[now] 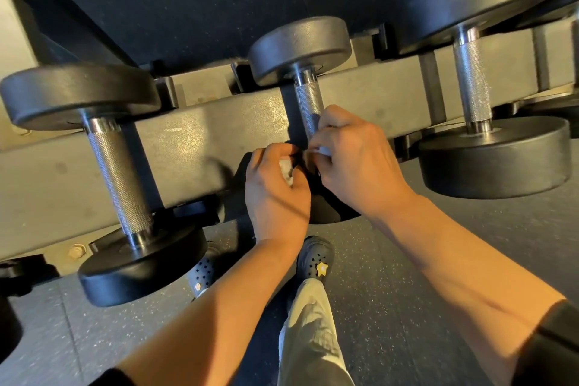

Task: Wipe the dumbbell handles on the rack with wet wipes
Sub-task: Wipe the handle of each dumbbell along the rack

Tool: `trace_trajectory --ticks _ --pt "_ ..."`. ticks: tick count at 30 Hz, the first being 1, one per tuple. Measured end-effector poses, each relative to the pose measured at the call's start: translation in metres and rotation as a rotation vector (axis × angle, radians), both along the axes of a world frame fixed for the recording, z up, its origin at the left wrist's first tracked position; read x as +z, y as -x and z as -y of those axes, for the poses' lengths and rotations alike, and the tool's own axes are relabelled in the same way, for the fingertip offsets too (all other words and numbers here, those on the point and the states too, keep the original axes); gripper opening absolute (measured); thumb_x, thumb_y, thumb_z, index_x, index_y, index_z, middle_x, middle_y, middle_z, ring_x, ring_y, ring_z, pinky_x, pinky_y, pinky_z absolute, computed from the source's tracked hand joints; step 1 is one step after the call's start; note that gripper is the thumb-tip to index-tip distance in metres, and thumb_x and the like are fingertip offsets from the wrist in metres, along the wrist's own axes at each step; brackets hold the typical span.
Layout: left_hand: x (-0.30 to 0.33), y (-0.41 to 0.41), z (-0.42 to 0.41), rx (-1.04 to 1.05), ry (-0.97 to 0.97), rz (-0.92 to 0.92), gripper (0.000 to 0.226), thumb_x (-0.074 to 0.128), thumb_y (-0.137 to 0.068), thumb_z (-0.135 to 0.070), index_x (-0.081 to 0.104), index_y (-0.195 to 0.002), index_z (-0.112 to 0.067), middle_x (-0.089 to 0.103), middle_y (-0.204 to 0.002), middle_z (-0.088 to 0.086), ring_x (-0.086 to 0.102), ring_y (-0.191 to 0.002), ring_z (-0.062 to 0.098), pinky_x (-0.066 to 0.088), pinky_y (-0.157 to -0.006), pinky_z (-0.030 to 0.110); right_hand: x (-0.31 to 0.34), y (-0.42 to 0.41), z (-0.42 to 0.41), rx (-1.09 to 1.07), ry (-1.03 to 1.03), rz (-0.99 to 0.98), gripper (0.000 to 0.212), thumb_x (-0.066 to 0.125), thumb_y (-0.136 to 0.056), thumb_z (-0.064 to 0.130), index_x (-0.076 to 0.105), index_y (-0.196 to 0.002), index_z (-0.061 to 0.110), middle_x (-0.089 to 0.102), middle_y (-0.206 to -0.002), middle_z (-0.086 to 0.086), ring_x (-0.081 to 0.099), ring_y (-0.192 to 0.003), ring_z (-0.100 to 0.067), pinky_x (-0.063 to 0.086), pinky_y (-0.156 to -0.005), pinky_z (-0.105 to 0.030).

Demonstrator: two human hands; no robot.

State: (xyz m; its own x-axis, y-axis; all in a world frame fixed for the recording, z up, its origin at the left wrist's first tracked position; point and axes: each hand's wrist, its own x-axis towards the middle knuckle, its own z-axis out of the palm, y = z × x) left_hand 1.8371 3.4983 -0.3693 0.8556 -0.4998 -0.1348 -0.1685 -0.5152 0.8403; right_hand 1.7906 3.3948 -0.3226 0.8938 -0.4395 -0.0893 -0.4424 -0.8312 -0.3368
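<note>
Speckled dark rubber floor (407, 307) lies beneath a metal dumbbell rack (219, 131) seen from above. Left hand (275, 194) has its fingers curled around a bunched white wet wipe (286, 171), holding it just below the near end of the middle dumbbell handle (308, 106). Right hand (354, 160) pinches another white portion of wipe material (322, 150) against the lower part of that knurled handle; whether both portions belong to one sheet cannot be determined. The two hands are close together, nearly touching. The middle dumbbell's far head (299, 47) rests on the rack's rear rail; its near head is mostly hidden behind the hands. Left dumbbell (116, 178) and right dumbbell (473, 88) sit on the same rack, well apart from the hands. Two dark clogs (315, 260) and a light trouser leg (310, 338) appear on the floor below.
</note>
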Motion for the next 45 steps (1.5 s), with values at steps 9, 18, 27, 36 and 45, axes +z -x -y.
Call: trace_trajectory --ticks 9,18,27,36,45 --pt "0.007 0.006 0.001 -0.018 0.044 -0.054 0.022 0.053 -0.082 -0.006 0.064 -0.100 -0.011 0.056 -0.093 0.004 0.054 -0.081 0.014 0.035 -0.066 0.004 -0.002 0.027 0.016 -0.351 -0.001 0.059 0.006 0.066 -0.080 0.004 0.065 -0.081 0.010 0.059 -0.085 -0.003 0.053 -0.070 -0.015 0.042 -0.060 -0.022" --pt "0.010 0.010 -0.001 -0.040 -0.015 0.030 0.029 0.046 -0.079 -0.015 0.063 -0.102 -0.009 0.056 -0.093 0.000 0.052 -0.083 0.011 0.031 -0.072 -0.002 -0.002 0.030 -0.005 -0.425 -0.318 0.170 0.015 0.062 -0.088 0.013 0.076 -0.091 0.009 0.073 -0.090 -0.010 0.065 -0.085 -0.021 0.047 -0.078 -0.027" --pt "0.024 0.020 0.004 0.036 -0.028 0.004 0.033 0.052 -0.082 0.007 0.062 -0.104 -0.015 0.057 -0.098 0.001 0.051 -0.084 0.014 0.034 -0.067 0.004 0.001 0.043 0.004 -0.594 -0.405 0.248 0.018 0.067 -0.074 -0.003 0.075 -0.080 0.013 0.061 -0.067 0.011 0.055 -0.062 0.002 0.040 -0.059 -0.004" --pt "0.040 0.031 0.049 0.013 0.132 0.115 0.022 0.051 -0.085 -0.001 0.062 -0.101 -0.013 0.055 -0.093 0.001 0.056 -0.083 0.018 0.043 -0.074 0.022 0.029 0.070 0.073 -0.667 -0.345 0.417 0.017 0.067 -0.080 0.004 0.072 -0.083 0.019 0.064 -0.071 0.004 0.052 -0.063 -0.002 0.042 -0.062 -0.016" --pt "0.059 0.063 0.132 -0.060 0.142 0.034 0.027 0.050 -0.085 -0.008 0.060 -0.108 -0.018 0.058 -0.105 0.002 0.056 -0.097 0.020 0.045 -0.085 0.027 0.037 0.099 0.151 -0.686 -0.325 0.477 0.024 0.062 -0.082 0.005 0.068 -0.082 0.028 0.062 -0.069 0.006 0.054 -0.056 -0.005 0.039 -0.053 -0.012"
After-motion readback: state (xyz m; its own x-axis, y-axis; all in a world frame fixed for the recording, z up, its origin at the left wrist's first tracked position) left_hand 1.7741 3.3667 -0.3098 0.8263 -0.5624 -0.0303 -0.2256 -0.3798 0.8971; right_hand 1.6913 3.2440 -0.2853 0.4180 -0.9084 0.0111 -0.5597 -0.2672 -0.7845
